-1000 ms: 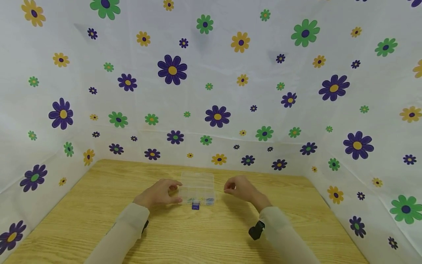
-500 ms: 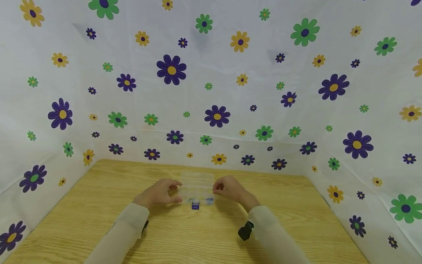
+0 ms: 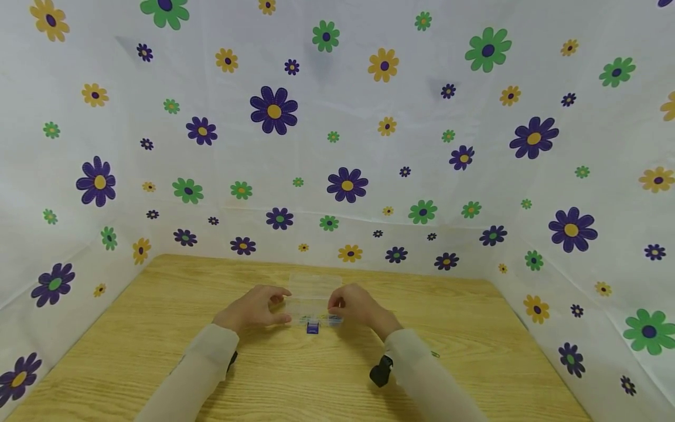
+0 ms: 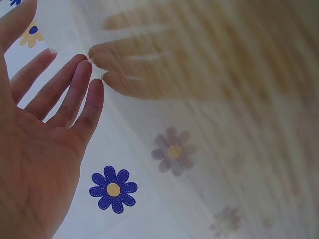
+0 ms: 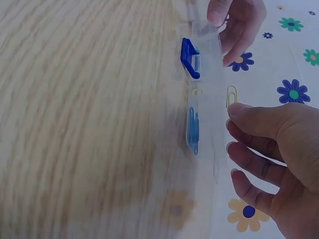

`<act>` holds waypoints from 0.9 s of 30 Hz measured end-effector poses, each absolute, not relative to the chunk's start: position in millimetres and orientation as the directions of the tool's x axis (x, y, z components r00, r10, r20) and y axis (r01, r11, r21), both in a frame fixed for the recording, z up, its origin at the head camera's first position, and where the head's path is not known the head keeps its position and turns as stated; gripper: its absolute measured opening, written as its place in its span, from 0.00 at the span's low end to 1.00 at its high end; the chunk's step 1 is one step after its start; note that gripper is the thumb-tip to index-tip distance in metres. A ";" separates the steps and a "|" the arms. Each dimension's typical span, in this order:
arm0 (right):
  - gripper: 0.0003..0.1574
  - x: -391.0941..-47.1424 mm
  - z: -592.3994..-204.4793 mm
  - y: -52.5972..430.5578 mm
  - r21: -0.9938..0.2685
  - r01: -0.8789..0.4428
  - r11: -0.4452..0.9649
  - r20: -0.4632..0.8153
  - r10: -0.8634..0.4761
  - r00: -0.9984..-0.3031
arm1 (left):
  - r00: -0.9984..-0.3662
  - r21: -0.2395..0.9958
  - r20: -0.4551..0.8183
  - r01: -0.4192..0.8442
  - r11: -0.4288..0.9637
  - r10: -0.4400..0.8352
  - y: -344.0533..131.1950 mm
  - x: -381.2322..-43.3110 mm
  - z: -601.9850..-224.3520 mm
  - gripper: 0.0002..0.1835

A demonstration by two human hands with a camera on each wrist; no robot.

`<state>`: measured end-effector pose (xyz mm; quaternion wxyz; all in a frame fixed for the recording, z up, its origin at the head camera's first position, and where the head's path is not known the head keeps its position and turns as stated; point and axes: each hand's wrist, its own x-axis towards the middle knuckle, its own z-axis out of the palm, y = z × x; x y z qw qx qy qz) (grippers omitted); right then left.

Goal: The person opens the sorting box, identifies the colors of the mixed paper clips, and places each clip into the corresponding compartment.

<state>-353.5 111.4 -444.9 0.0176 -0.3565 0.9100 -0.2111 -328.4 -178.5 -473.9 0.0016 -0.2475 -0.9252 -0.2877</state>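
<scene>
A clear plastic compartment box lies on the table, its lid folded back and a blue latch at the front. Blue paper clips fill one front compartment; bits of green and yellow show in others. Over the box's right side, my right hand pinches a yellow paper clip between thumb and index finger. My left hand is at the box's left edge, thumb near the front corner. In the left wrist view its fingers are extended, with tips at the tabletop.
A lone green paper clip lies on the wooden table beside my right sleeve. White sheeting with printed flowers surrounds the table at the back and both sides. A small black device is strapped at my right wrist.
My right hand has moved left from beside the box to over its right side. The green paper clip has come into view by the right sleeve. My left hand has stayed put.
</scene>
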 end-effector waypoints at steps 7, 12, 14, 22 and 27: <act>0.04 -350.3 -444.2 106.0 -0.381 -0.645 0.662 0.120 -0.657 -0.744 | -0.875 0.531 0.153 0.465 0.709 0.460 -178.9 -330.6 -474.7 0.37; 0.03 -349.1 -444.4 103.7 -0.379 -0.652 0.657 0.118 -0.664 -0.738 | -0.873 0.525 0.155 0.470 0.709 0.463 -179.2 -332.5 -477.2 0.36; 0.03 -348.5 -443.4 102.8 -0.377 -0.657 0.653 0.119 -0.669 -0.733 | -0.872 0.526 0.156 0.471 0.708 0.464 -179.6 -333.5 -478.3 0.36; 0.04 -346.2 -441.0 101.5 -0.366 -0.698 0.616 0.145 -0.703 -0.697 | -0.861 0.517 0.166 0.491 0.701 0.481 -180.0 -334.0 -478.4 0.37; 0.05 -347.9 -440.9 105.8 -0.354 -0.707 0.612 0.148 -0.710 -0.689 | -0.868 0.518 0.150 0.478 0.710 0.474 -176.7 -330.9 -473.5 0.36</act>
